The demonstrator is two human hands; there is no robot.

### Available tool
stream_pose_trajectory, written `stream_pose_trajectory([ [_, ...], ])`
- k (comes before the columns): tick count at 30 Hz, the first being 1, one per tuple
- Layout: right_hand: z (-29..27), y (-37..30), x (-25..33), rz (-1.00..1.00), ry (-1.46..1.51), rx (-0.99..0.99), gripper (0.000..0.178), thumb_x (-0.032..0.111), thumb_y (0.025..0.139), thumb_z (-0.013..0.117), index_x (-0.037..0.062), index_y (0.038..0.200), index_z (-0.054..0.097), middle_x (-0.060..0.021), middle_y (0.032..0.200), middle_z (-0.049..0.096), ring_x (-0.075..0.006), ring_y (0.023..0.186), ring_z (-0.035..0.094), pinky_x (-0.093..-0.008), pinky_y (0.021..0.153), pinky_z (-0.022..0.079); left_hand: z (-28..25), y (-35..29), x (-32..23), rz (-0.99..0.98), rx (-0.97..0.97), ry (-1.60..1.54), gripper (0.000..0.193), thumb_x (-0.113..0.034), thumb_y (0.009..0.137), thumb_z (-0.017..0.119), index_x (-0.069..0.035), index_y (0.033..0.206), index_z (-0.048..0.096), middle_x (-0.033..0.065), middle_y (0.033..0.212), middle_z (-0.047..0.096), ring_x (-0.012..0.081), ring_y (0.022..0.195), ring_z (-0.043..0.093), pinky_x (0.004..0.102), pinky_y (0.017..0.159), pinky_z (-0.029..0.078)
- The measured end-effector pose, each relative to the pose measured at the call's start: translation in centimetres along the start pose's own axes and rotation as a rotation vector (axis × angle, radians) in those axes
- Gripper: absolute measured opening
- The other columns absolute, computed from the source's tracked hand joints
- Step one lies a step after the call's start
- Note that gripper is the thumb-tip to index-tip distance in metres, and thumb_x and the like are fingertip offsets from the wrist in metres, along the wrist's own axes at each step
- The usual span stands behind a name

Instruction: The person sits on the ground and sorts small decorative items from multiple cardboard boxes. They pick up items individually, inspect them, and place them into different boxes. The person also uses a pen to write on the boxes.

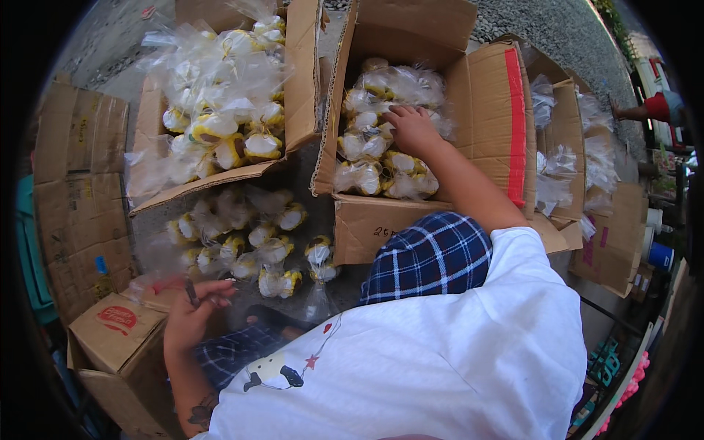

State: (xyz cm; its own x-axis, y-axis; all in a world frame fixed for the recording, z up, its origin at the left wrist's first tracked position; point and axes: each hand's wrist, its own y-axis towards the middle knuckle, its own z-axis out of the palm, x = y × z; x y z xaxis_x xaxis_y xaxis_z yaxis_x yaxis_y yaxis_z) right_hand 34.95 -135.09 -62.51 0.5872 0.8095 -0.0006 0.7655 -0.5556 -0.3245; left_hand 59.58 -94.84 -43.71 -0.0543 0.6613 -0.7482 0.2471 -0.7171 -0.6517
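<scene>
My right hand (pixel 415 130) reaches into an open cardboard box (pixel 370 220) at the middle. Its fingers are apart and lie on top of clear plastic bags (pixel 403 172) holding round white pieces with yellow edges, whose kind I cannot make out. My left hand (pixel 192 312), low on the left, has a slim dark pen-like stick (pixel 191 292) between its fingers. Just beyond it, several similar knotted bags (pixel 275 253) lie on the ground between the boxes. Blur hides part of the left hand's surroundings.
Another open box (pixel 302 73) at the upper left is heaped with the same bags. A small brown carton (pixel 117 330) stands by my left arm. More boxes with clear bags (pixel 554 176) are at the right. Someone's arm (pixel 634 112) shows at the far right.
</scene>
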Motion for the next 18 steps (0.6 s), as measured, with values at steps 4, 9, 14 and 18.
stream_pose_trajectory([
  [4,1.0,-2.4,-2.4,0.095,-0.050,0.167,0.069,0.031,0.081,0.055,0.0271,0.139,0.017,-0.0004,0.146,0.010,-0.0176,0.134,0.012,-0.0559,0.103,0.013,0.5,-0.4,-0.2,0.007,0.015,-0.003,0.031,0.004,0.081,0.043,0.001,0.109,0.056,0.0102,0.098,0.062,0.0131,0.083,0.056,0.0264,0.077,0.044],
  [9,-1.8,-0.1,-0.7,0.215,0.014,0.412,0.069,0.031,0.077,0.061,0.0241,0.136,0.025,-0.0056,0.143,0.020,-0.0212,0.131,0.021,-0.0475,0.102,0.024,0.3,-0.1,0.1,0.006,0.026,0.025,0.032,0.004,0.081,0.042,0.000,0.109,0.057,0.0098,0.098,0.062,0.0122,0.080,0.056,0.0260,0.076,0.044],
  [14,-8.2,5.0,1.6,0.149,0.415,0.020,0.066,0.037,0.072,0.066,0.0070,0.126,0.041,-0.0153,0.132,0.038,-0.0309,0.123,0.034,-0.0393,0.097,0.032,1.1,-0.4,0.3,-0.030,0.024,0.035,0.032,0.004,0.081,0.042,0.000,0.110,0.056,0.0093,0.097,0.062,0.0112,0.079,0.055,0.0258,0.077,0.043],
  [18,-3.8,7.6,2.9,0.148,0.097,-0.031,0.081,0.052,0.076,0.056,0.0072,0.136,0.025,-0.0223,0.140,0.020,-0.0349,0.132,0.015,-0.0473,0.105,0.015,0.8,-0.8,-0.1,-0.046,0.012,0.052,0.033,0.004,0.081,0.041,0.000,0.111,0.056,0.0091,0.097,0.062,0.0108,0.079,0.055,0.0256,0.077,0.043],
])
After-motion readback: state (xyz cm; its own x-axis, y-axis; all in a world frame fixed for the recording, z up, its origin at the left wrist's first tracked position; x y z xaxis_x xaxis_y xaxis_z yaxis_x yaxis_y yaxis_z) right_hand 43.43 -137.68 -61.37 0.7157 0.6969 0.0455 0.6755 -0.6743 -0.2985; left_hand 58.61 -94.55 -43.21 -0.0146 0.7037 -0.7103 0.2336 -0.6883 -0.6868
